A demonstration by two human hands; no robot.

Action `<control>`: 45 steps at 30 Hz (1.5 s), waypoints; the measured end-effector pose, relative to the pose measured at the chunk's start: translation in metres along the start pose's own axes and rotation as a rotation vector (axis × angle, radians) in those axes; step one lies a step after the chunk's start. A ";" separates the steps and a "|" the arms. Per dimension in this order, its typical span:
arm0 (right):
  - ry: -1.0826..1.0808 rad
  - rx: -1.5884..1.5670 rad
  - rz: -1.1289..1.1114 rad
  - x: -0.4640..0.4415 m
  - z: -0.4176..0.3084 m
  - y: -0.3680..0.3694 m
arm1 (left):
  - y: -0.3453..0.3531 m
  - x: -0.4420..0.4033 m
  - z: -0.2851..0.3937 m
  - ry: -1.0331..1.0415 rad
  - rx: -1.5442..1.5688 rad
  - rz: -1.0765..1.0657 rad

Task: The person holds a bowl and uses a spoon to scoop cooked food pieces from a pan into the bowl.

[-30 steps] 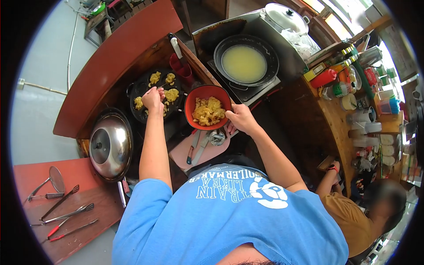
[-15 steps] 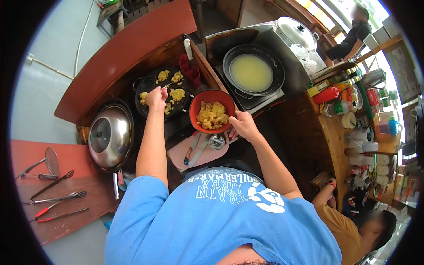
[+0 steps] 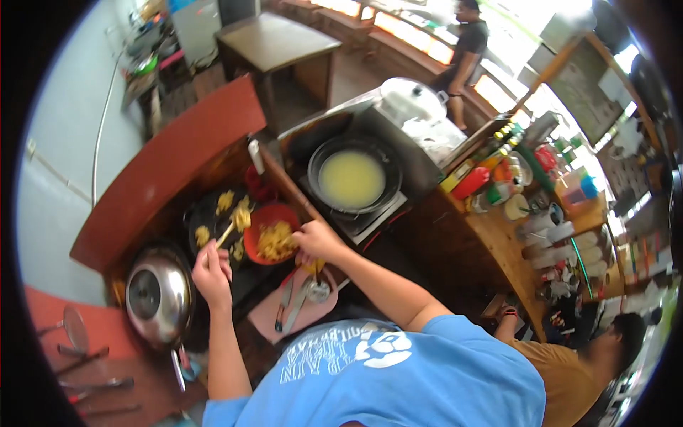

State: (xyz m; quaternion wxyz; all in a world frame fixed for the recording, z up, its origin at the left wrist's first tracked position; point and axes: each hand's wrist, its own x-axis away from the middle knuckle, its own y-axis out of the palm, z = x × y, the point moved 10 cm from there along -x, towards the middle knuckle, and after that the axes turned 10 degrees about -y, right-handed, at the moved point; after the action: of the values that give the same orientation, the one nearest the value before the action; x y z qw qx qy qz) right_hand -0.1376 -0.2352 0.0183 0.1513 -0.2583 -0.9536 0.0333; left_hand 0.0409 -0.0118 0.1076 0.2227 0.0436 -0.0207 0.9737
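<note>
My left hand [image 3: 212, 273] is closed around a spoon [image 3: 226, 233], which has a clump of yellow food on its far end. It is over the dark pan [image 3: 193, 206], where several yellow portions [image 3: 225, 201] lie apart. My right hand [image 3: 317, 242] grips the near right rim of a red bowl [image 3: 257, 220], its thumb by the edge. Lumpy yellow food [image 3: 276, 241] fills the bowl's bottom. The bowl tilts close beside the pan. Motion blurs the spoon's tip.
A pan of pale yellow liquid [image 3: 351, 179] sits on a burner. To the left is a lidded wok [image 3: 153, 293]. Knives lie on a pink board [image 3: 263, 314]. One person [image 3: 469, 53] stands in the background; another [image 3: 562, 366] is at lower right.
The view has swung to the right. My left hand has lifted the spoon with food off the pan, towards the bowl. My right hand keeps hold of the bowl, which is now nearer the pan.
</note>
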 end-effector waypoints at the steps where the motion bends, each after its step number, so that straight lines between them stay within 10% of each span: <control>1: -0.001 -0.007 -0.010 -0.002 -0.005 0.000 | 0.005 0.010 -0.001 0.135 -0.187 -0.032; 3: -0.010 -0.035 -0.040 -0.006 -0.012 0.005 | 0.037 0.061 0.047 0.841 -0.676 -0.076; 7: -0.028 -0.028 -0.013 -0.006 -0.015 0.004 | 0.019 0.048 0.034 0.633 -0.623 -0.003; 9: -0.038 -0.056 0.006 -0.001 -0.015 0.004 | -0.003 0.016 0.011 0.172 -0.239 0.039; 14: -0.059 -0.047 0.066 0.020 -0.005 -0.004 | -0.034 -0.050 -0.024 0.010 0.044 0.165; 32: 0.021 -0.091 0.193 0.086 0.030 -0.034 | 0.006 -0.157 -0.035 0.430 -0.639 0.319; 45: -0.002 -0.084 0.202 0.087 0.031 -0.035 | 0.049 -0.148 -0.049 0.753 -1.013 -0.020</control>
State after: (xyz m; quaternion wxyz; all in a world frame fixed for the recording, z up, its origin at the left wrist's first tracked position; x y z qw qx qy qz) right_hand -0.2352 -0.2210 0.0171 0.1351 -0.3590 -0.9235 0.0088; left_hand 0.1485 -0.1170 0.0436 0.2168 -0.4128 -0.3991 0.7895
